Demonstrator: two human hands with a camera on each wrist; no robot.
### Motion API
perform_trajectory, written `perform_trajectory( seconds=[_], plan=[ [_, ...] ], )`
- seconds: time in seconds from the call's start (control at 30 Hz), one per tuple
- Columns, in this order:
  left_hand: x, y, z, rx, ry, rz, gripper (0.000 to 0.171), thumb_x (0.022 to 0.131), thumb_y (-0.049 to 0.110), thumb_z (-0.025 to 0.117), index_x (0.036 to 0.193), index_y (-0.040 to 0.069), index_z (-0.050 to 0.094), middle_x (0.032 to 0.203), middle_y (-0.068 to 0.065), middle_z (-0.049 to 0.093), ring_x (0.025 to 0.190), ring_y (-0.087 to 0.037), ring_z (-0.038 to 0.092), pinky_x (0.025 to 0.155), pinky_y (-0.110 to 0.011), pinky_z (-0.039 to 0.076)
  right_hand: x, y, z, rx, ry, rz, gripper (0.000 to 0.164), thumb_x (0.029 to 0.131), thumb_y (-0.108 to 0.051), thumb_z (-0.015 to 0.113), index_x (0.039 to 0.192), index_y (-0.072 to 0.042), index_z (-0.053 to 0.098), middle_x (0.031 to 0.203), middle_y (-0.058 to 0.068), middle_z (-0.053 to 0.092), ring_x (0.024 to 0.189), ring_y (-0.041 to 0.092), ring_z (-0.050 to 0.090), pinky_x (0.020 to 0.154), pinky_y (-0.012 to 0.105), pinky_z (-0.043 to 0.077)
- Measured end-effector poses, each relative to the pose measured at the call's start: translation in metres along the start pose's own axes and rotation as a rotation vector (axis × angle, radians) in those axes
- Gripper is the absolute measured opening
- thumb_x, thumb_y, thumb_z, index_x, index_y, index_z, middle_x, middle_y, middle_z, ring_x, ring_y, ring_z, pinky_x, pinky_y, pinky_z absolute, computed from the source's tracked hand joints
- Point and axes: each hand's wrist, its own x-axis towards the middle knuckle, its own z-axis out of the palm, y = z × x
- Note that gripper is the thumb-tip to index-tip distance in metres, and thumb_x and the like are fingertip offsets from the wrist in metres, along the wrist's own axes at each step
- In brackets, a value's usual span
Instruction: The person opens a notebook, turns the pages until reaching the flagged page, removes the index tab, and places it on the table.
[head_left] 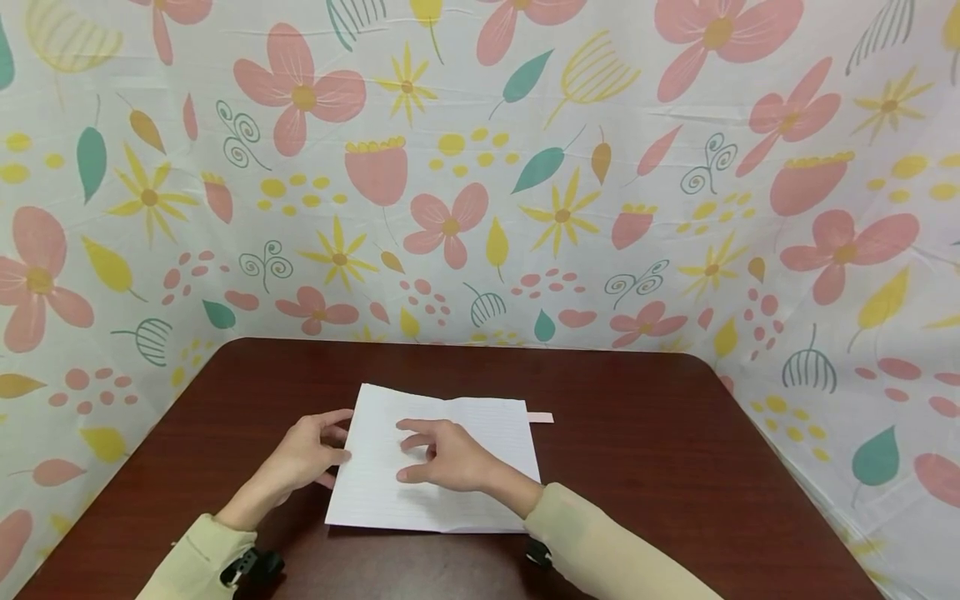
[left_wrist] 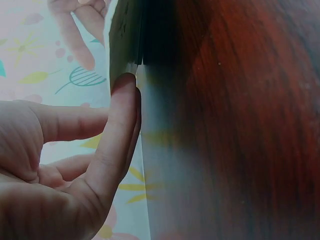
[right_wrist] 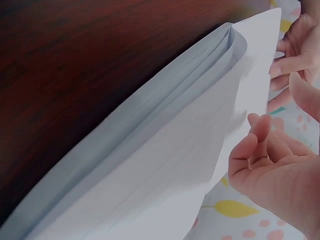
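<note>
An open notebook (head_left: 495, 433) with white ruled pages lies on the table. My left hand (head_left: 303, 450) is at its left edge, with the thumb and fingers apart and their tips right at the page edge. In the left wrist view one long fingertip (left_wrist: 126, 82) overlaps the notebook's edge (left_wrist: 122, 35). My right hand (head_left: 450, 457) hovers over the left page, fingers loosely bent and holding nothing, its shadow on the paper. The right wrist view shows the near side of the notebook (right_wrist: 150, 165), where several pages bow up in a curve.
A pale pink strip (head_left: 541, 417) sticks out from the notebook's right side. The dark brown wooden table (head_left: 660, 467) has rounded back corners. A flower-patterned cloth (head_left: 450, 167) hangs behind and beside it. Black wrist straps show at both sleeves.
</note>
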Motion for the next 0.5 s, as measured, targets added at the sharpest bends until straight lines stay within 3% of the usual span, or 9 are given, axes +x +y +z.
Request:
perform_trajectory(
  seconds=[0.27, 0.5],
  plan=[
    [-0.001, -0.001, 0.001, 0.002, -0.01, 0.022, 0.07, 0.092, -0.01, 0.07, 0.156, -0.004, 0.041, 0.112, -0.021, 0.064, 0.079, -0.029, 0.072, 0.058, -0.046, 0.063, -0.023, 0.007, -0.018, -0.012, 0.03, -0.015, 0.064, 0.09, -0.019, 0.086, 0.148, -0.008, 0.06, 0.118, 0.005, 0.076, 0.064, 0.009, 0.048, 0.062, 0.023, 0.041],
    [-0.003, 0.0, 0.0, 0.041, 0.009, 0.004, 0.05, 0.092, -0.01, 0.071, 0.14, -0.005, 0.059, 0.117, -0.022, 0.063, 0.081, -0.027, 0.07, 0.059, -0.044, 0.063, -0.047, 0.015, -0.035, -0.058, 0.055, -0.035, 0.061, 0.091, -0.018, 0.085, 0.146, -0.006, 0.062, 0.115, 0.006, 0.076, 0.059, 0.009, 0.047, 0.058, 0.024, 0.042]
  ],
)
